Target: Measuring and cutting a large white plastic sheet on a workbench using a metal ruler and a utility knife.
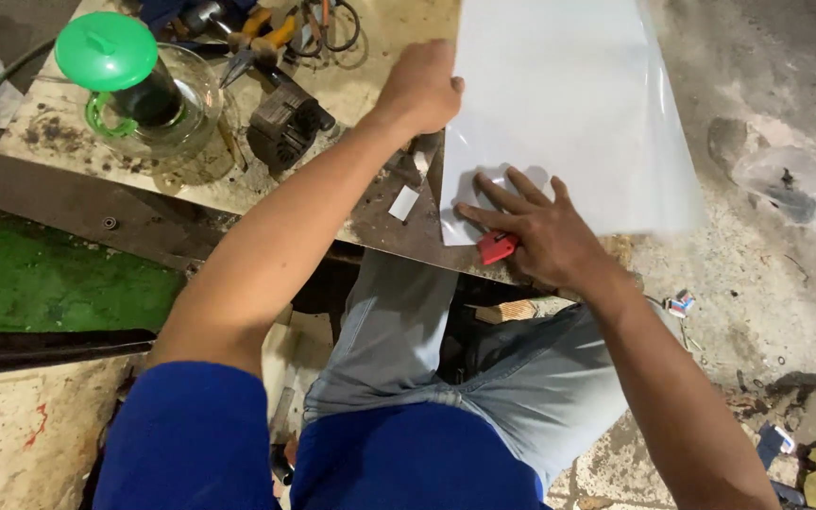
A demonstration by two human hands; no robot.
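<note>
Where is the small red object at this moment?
In the head view, the small red object sits under the right hand, at the near edge of the white sheet.

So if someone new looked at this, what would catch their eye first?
Probably the big white sheet over the bench's right side, pinned by the left hand at its edge and the right hand near its corner, beside a small red object. Then the bright green lid on the glass jug, far left.
</note>
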